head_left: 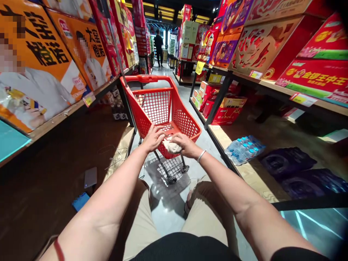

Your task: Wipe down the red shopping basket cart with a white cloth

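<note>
Head view: a red cart (177,103) stands in the aisle on shiny grey floor (165,217), btwn two rows of shelves (216,134) w/ wooden boards. The R hand (185,144) has its fingers closed on a white cloth (172,145), at the cart's near edge. The L hand (154,137) lies on this edge too, beside the cloth; if it grips, I cannot tell. Orange boxes (56,59) fill the L side; water bottles (244,149) lie low on the R. Far back, one person in dark clothes (158,45) stands.
</note>
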Tool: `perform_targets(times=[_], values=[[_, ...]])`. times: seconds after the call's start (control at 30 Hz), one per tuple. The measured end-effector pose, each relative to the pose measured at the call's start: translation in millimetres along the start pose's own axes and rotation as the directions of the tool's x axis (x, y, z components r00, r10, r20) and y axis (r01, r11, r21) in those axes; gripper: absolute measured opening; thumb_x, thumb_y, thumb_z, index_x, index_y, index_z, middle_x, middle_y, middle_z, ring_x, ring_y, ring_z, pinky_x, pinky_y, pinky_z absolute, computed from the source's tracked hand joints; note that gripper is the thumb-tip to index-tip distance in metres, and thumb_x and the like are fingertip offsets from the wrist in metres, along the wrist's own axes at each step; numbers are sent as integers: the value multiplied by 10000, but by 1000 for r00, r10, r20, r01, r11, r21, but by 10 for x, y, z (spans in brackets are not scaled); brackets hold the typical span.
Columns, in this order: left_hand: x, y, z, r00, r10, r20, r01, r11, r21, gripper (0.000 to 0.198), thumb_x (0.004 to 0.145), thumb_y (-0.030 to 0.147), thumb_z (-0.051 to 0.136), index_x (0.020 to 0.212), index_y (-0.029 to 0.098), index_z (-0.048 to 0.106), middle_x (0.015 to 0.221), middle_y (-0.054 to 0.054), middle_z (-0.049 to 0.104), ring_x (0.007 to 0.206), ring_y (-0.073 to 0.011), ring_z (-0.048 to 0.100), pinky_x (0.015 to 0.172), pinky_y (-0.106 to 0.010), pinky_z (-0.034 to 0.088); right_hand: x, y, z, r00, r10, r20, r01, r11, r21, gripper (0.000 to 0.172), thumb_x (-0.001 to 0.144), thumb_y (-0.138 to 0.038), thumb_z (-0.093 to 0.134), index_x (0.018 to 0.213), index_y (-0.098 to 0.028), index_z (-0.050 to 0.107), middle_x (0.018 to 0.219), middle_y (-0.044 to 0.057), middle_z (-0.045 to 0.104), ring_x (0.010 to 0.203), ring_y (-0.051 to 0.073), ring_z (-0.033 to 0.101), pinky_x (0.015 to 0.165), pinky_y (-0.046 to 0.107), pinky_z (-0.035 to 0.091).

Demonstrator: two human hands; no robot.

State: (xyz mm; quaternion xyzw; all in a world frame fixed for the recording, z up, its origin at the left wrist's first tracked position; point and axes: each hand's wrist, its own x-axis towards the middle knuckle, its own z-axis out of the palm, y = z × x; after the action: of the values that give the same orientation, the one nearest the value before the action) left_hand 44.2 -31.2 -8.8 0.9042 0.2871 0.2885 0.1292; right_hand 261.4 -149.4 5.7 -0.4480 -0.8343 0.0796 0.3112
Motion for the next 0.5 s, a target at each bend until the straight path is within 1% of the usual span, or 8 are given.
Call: perform_targets(times=[0.07,0.17,0.23,0.27,0.3,0.37,0.43,0.5], values=[[4,-20,-2,1000,-22,4,22,1000,-16,335,983,364,428,1028,230,732,1452,-56,553,1573,-294,173,1310,-565,83,-94,180,-164,1000,23,1,-23,997,-73,346,832,-235,747,1174,-266,700,1177,77,638,1068,230,603,951,384,490],[10,28,31,997,-72,-16,72,996,-45,303,961,331,457,1018,233,738,1514,-38,508,1598,-298,77,1308,-561,73,-257,431,-413,993,103,-53,-109,984,-140,291,819,-258,752,1108,-246,724,1146,88,648,1047,240,618,935,390,491],[7,91,68,996,-90,-20,88,995,-54,306,956,322,462,1005,217,745,1549,-46,475,1603,-296,48,1312,-534,56,-326,518,-494,977,183,-110,-200,965,-171,299,796,-279,771,1088,-236,727,1133,93,644,1043,255,611,930,406,487],[2,122,86,995,-96,-13,95,994,-59,312,956,323,464,1010,210,749,1565,-49,459,1604,-298,29,1312,-526,41,-339,518,-494,967,219,-133,-241,954,-176,310,793,-282,770,1095,-232,723,1132,95,643,1051,262,604,936,415,479],[-3,149,100,995,-104,-9,103,993,-63,314,955,326,466,1015,207,750,1585,-48,438,1605,-299,12,1313,-519,43,-338,484,-468,958,248,-142,-271,947,-175,328,798,-281,761,1118,-228,715,1137,99,643,1063,268,597,946,423,469],[-21,183,112,991,-134,-8,133,989,-67,318,953,323,461,1007,203,751,1618,-40,397,1606,-300,-16,1314,-517,61,-295,315,-349,951,281,-128,-301,938,-172,363,826,-288,734,1181,-224,695,1161,106,642,1079,271,583,965,430,445],[-46,184,100,986,-166,-15,165,984,-65,306,945,327,466,978,203,744,1641,-31,362,1606,-306,-23,1311,-533,89,-215,54,-179,954,286,-95,-299,936,-187,413,838,-332,733,1236,-237,681,1215,109,631,1093,277,566,984,438,416],[-77,154,67,982,-184,-29,182,981,-60,275,931,358,501,943,206,730,1651,-31,346,1605,-318,-12,1304,-558,115,-116,-211,-5,958,281,-66,-288,931,-225,488,818,-393,763,1282,-278,668,1290,101,603,1125,295,539,1005,459,381]])
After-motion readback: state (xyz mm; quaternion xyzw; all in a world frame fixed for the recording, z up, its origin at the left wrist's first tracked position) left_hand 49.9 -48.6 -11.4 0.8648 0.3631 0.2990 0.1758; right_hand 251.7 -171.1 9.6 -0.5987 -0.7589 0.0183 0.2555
